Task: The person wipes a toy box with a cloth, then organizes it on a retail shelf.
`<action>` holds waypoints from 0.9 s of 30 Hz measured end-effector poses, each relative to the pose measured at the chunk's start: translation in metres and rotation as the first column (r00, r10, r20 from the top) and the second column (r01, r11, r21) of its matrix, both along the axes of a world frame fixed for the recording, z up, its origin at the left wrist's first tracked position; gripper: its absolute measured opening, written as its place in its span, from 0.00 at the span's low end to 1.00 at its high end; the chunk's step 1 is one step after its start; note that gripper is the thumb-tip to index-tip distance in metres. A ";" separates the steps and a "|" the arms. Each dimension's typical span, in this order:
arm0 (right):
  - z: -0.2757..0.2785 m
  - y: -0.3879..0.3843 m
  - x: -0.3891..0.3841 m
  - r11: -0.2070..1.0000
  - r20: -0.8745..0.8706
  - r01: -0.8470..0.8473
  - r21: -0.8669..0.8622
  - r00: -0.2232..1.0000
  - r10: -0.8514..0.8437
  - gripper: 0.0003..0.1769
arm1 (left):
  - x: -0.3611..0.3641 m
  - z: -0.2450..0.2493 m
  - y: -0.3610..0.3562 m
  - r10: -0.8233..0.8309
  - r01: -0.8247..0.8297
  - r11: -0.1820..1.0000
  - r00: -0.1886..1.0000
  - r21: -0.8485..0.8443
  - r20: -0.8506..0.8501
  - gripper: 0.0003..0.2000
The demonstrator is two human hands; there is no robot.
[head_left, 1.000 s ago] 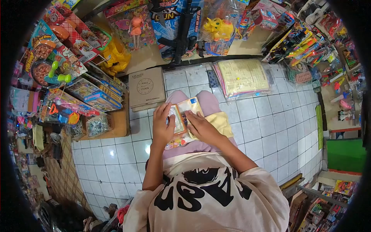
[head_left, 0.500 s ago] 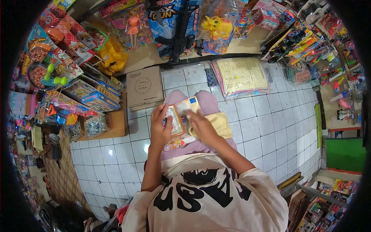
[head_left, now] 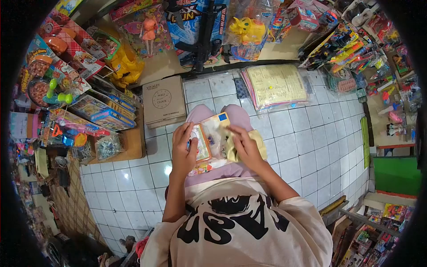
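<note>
**Both hands on a toy packet over your lap**

You sit on the white tiled floor (head_left: 311,147); take the square brown cardboard box (head_left: 163,100) printed with a clock dial as your fixed mark. The flat clear plastic toy packet with an orange-edged card inside (head_left: 209,139) lies just right of that box and nearer to you; it rests on your lap in mauve trousers (head_left: 238,113). The thighs seem to bear it, so neither hand has to carry its weight.

Your left hand (head_left: 184,149) takes the side of the packet that faces the box; its grip is pressed together on the packet, fingers curled over the card's orange edge, most likely to stop the slippery plastic from sliding.

Your right hand (head_left: 247,147) sits on the side of the packet away from the box, fingers bent down where the plastic meets a soft pale yellow cloth (head_left: 261,141). It cannot be told from this view whether that grip pinches the plastic or the cloth, or merely presses on them. The cloth lies partly under that hand, touching the packet, farther from the box.

To the right of the box, well apart from it, a clear bag of pale printed sheets (head_left: 275,84) lies flat on the floor; beyond the box, a long black toy gun (head_left: 205,31) lies among packaged toys.
</note>
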State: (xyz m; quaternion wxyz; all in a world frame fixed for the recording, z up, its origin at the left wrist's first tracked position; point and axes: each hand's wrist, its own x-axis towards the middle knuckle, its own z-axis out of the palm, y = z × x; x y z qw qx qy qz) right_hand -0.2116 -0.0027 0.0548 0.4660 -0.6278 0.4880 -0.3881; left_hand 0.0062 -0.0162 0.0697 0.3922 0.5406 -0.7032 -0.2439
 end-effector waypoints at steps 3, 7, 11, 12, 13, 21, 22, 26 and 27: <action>0.003 -0.017 0.013 0.993 -0.050 0.005 -0.118 0.999 -0.011 0.20 | -0.003 0.011 0.005 -0.034 0.034 0.999 0.998 0.007 0.046 0.22; -0.001 -0.021 0.027 0.978 -0.203 -0.140 -0.155 0.973 0.107 0.21 | -0.008 0.011 0.013 -0.028 0.055 0.992 0.974 -0.116 0.225 0.22; 0.004 -0.028 0.014 0.982 -0.010 -0.181 0.051 0.983 0.182 0.22 | -0.009 0.011 0.015 -0.023 0.042 0.994 0.984 -0.100 0.179 0.22; 0.006 -0.030 0.011 0.978 0.006 -0.202 0.054 0.979 0.202 0.22 | -0.010 0.011 0.014 -0.023 0.040 0.994 0.986 -0.098 0.167 0.22; 0.007 -0.033 0.008 0.974 0.023 -0.221 0.054 0.975 0.221 0.22 | -0.010 0.011 0.014 -0.023 0.039 0.995 0.985 -0.094 0.174 0.23; 0.015 -0.043 0.014 0.901 -0.369 -0.249 -0.356 0.923 0.110 0.24 | -0.017 0.014 0.016 -0.061 0.076 0.994 0.981 -0.077 0.186 0.23; 0.017 -0.039 0.018 0.912 -0.406 -0.327 -0.247 0.890 0.209 0.25 | -0.018 0.014 0.016 -0.042 0.059 0.995 0.980 -0.081 0.194 0.23; 0.020 -0.037 0.015 0.962 -0.271 -0.273 -0.030 0.928 0.255 0.25 | -0.015 0.010 0.016 -0.043 0.055 0.996 0.987 -0.077 0.154 0.22; 0.019 -0.039 0.011 0.971 -0.145 -0.240 0.021 0.960 0.240 0.25 | -0.015 0.012 0.017 -0.055 0.068 0.995 0.987 -0.078 0.153 0.22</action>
